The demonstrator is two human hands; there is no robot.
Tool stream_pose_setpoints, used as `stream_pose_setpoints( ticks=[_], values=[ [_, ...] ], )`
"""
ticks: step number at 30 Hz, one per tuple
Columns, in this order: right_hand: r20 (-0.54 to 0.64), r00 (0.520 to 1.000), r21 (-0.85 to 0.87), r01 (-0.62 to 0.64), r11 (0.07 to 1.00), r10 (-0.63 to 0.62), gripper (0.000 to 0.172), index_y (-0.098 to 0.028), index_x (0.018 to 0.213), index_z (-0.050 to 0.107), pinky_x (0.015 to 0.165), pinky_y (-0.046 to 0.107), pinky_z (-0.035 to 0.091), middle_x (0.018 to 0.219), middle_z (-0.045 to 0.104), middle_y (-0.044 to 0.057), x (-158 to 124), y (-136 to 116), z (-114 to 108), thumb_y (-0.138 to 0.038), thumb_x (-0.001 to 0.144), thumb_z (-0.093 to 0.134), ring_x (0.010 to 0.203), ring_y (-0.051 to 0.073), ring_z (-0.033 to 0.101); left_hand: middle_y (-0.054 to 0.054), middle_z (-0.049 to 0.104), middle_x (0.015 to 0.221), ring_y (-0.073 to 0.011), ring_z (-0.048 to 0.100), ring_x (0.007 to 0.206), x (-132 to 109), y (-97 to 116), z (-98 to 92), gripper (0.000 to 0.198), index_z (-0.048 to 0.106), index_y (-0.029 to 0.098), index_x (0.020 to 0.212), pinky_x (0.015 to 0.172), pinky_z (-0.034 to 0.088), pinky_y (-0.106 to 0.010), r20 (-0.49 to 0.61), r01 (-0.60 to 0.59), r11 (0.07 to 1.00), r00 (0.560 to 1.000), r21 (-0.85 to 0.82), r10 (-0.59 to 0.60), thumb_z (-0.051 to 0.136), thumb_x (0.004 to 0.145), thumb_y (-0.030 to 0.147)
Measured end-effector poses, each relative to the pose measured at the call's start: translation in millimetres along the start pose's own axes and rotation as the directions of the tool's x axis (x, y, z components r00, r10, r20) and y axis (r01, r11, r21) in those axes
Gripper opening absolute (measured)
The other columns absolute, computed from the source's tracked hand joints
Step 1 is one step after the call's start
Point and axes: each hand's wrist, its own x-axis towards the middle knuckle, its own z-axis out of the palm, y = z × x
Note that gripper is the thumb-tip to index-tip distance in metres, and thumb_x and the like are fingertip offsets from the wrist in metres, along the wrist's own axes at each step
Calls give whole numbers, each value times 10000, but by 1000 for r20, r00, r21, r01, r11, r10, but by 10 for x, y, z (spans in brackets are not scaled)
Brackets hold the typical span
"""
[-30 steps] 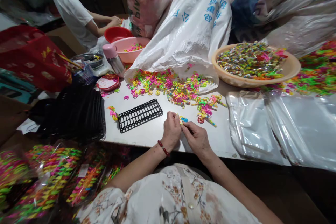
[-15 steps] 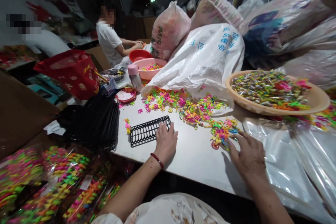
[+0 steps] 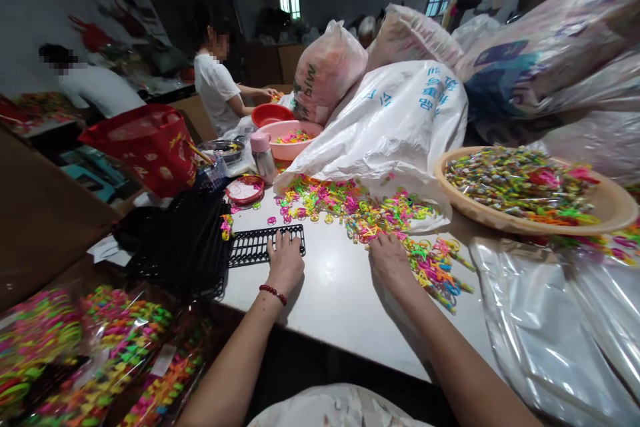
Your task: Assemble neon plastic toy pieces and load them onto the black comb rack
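My left hand (image 3: 284, 260) lies on the right end of a black slotted plastic tray (image 3: 253, 246) on the white table (image 3: 340, 300), fingers stretched over its slots. My right hand (image 3: 391, 263) reaches into a heap of small neon plastic rings and charms (image 3: 365, 210) that spills from a white plastic bag (image 3: 390, 127). Its fingertips are among the pieces, and whether they pinch one is hidden. A red bead bracelet (image 3: 273, 292) sits on my left wrist.
A tan basin of coloured wrapped pieces (image 3: 530, 187) stands at the right, clear plastic bags (image 3: 550, 320) below it. A stack of black trays (image 3: 180, 240) and packed neon bundles (image 3: 75, 353) lie at the left. Two other people work at the back left, by pink and red basins (image 3: 290, 137).
My hands were together holding a small piece; they parted. The left went to the black tray, the right out to the heap and then left along it. The camera tilted up.
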Motion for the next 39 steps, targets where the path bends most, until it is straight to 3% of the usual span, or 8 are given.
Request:
stream_pose_setpoints(
  ticks=[5,9,12,18,25,29,33,39],
  values=[
    [-103,994,164,-3,986,21,199,-169,902,626,746,377,393,866,630,120,-194,138,-108,-167,936,430,830,267,532,-130,611,1113,-247,515,1135,518,248,-60,205,612,147,1054,1017,377,-372,-47,36,979,998,-200,-46,492,920,246],
    [-158,983,433,-14,901,91,231,-189,963,637,794,379,446,888,668,99,-402,103,-272,-310,966,441,855,254,594,-207,549,1196,-322,461,1191,1031,383,-9,381,598,93,1097,1005,372,-434,-71,143,963,984,-226,-163,536,914,422],
    [-61,969,645,-145,750,239,182,-211,899,620,721,353,486,869,680,74,-570,22,-382,-364,908,522,783,228,626,-214,564,1182,-339,466,1187,1233,407,47,308,621,96,1049,982,382,-433,-29,113,961,992,-253,-125,634,841,323],
    [88,940,801,-263,538,329,211,-233,803,622,706,359,487,821,648,61,-729,-113,-525,-425,871,573,753,224,611,-128,640,987,-254,546,1054,1088,397,85,141,643,151,839,960,398,-360,17,-44,935,998,-353,53,562,761,66],
    [286,911,933,-336,131,298,281,-224,927,547,745,343,497,846,658,46,-753,-222,-424,-502,922,512,804,204,633,-41,641,876,-172,596,821,671,430,79,117,620,180,887,801,476,-305,-39,-69,840,998,-538,57,515,836,170],
    [296,907,898,-371,236,301,293,-215,1026,572,653,319,452,713,593,-2,-801,-259,-406,-476,925,487,674,184,576,-74,626,951,-214,582,944,505,462,10,191,610,174,950,906,458,-371,-107,-76,823,994,-563,19,463,845,114],
    [269,911,846,-379,375,314,280,-212,1005,599,635,309,414,724,586,-5,-835,-260,-433,-451,896,500,659,180,548,-105,582,1100,-247,498,1108,347,582,-60,165,612,184,1023,1026,390,-400,-166,-220,838,974,-499,156,534,878,198],
    [270,936,810,-348,471,227,262,-211,884,597,633,291,394,682,556,-16,-906,-286,-434,-431,900,455,645,167,520,-70,576,896,-226,530,951,310,730,68,147,556,198,687,921,438,-363,-86,-270,752,958,-601,275,614,773,94]
  ],
)
